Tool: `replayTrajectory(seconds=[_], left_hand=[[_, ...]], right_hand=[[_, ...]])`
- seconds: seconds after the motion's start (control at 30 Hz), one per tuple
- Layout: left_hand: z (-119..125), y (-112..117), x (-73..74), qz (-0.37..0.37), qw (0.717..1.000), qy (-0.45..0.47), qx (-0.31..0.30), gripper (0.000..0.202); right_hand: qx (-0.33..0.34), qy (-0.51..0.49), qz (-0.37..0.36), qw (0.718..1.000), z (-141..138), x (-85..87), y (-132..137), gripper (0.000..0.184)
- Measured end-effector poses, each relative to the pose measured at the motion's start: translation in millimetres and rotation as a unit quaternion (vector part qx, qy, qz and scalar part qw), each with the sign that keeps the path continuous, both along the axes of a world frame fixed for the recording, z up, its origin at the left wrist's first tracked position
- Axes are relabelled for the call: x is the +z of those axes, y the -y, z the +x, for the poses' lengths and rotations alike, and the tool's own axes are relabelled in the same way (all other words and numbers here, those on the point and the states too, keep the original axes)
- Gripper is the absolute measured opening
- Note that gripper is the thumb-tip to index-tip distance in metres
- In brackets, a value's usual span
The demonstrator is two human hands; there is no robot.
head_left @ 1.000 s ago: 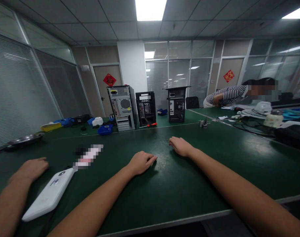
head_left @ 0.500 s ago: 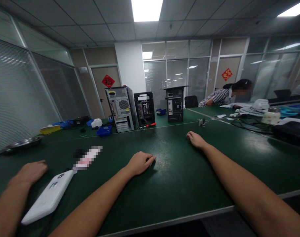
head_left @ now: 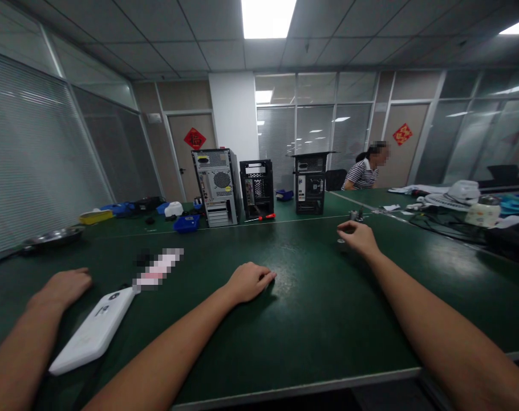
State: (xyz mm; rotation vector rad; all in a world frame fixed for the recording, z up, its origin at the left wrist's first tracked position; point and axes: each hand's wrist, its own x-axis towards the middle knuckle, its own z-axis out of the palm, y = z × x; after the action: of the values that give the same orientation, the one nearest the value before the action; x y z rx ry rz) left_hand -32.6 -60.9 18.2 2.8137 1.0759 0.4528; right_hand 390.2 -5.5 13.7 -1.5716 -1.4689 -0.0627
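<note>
My left hand (head_left: 248,282) rests on the green table (head_left: 311,319), its fingers bent and drawn together. Anything beneath those fingertips is hidden. My right hand (head_left: 359,237) is farther forward, thumb and forefinger curved into a pinch. Right under its fingertips shows a small shiny piece (head_left: 341,241), too small to name. Just beyond that hand stand small metal parts (head_left: 356,215), partly covered by it. A screwdriver (head_left: 266,217) with a red handle lies before the middle computer case (head_left: 257,188).
Another person's hand (head_left: 67,285) lies at left, beside a white device (head_left: 94,331). A silver computer case (head_left: 219,188) and a black one (head_left: 309,185) stand at the back, near a blue bin (head_left: 186,223). Cables (head_left: 439,225) lie at right. A person in stripes (head_left: 362,174) sits beyond.
The view has turned slightly left. My right hand has lifted and its fingers now form a pinch, with the shiny piece showing below. My left hand stays put. The striped person sits more upright.
</note>
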Motion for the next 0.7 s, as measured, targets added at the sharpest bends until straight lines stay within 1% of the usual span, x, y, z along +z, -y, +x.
replayTrajectory(seconds=[0.1, 0.2, 0.33, 0.53, 0.7], left_hand=[[-1, -1, -0.9, 0.001, 1.0, -0.003, -0.002, 0.055], [-2, -2, -1.4, 0.004, 1.0, -0.006, 0.002, 0.056], [0, -1, -1.3, 0.003, 1.0, -0.01, 0.013, 0.057], [3, 1, 1.3, -0.008, 1.0, -0.006, 0.013, 0.054], [6, 3, 3.4, -0.011, 1.0, 0.001, 0.004, 0.053]], right_hand=[[0.01, -0.009, 0.007, 1.0, 10, -0.3, 1, 0.029], [0.023, 0.015, -0.018, 0.999, 16, -0.9, 3, 0.032], [0.041, 0.055, -0.063, 0.996, 14, 0.4, 4, 0.033], [0.045, 0.093, -0.114, 0.988, 12, 2.8, 7, 0.03], [0.037, 0.094, -0.121, 0.988, 12, 2.7, 7, 0.025]])
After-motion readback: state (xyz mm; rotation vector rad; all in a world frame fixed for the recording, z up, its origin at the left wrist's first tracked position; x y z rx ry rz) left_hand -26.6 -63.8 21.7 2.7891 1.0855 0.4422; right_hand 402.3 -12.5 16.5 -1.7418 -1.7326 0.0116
